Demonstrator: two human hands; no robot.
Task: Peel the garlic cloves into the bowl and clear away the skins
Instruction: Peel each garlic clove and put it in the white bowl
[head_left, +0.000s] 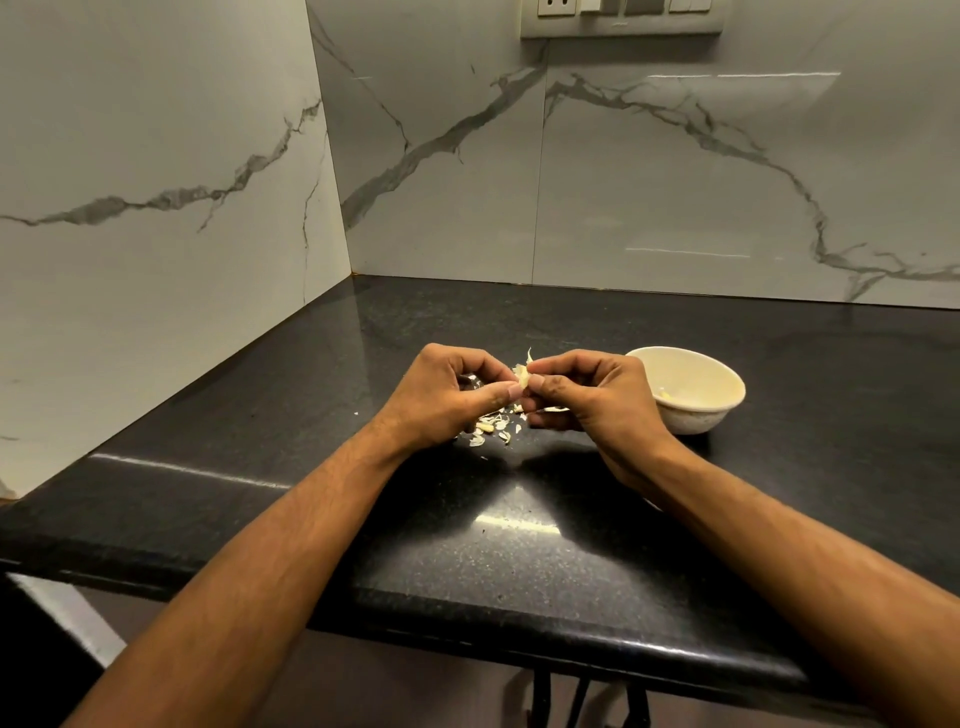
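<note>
We hold a garlic clove (522, 378) between both hands, raised a little above the black counter (519, 545). Our left hand (447, 397) has its fingers curled in, and its thumb (501, 395) lies along the clove's near side, pinching it from the left. Our right hand (587, 395) also has its fingers curled, with the thumb and forefinger closed on the clove's right side; a thin flap of pale skin (529, 356) stands up from the top of the clove, just beside the right forefinger. The two thumbs nearly meet under the clove. Below the hands, on the counter, lies a small scatter of loose skins (493, 428), some partly hidden behind the left hand, so we cannot tell how far the pile runs. One piece in the scatter (484, 427) looks thicker and may be an unpeeled clove, though it is too small to be sure. To the right of the right hand, just beside its knuckles, stands a white bowl (706, 410), upright on the counter, with at least one pale yellow peeled clove (666, 396) at its bottom near the left wall. Behind the counter rise marbled wall tiles (675, 182), meeting in a corner at the left, and a switch panel (621, 18) sits at the top edge of the view.
</note>
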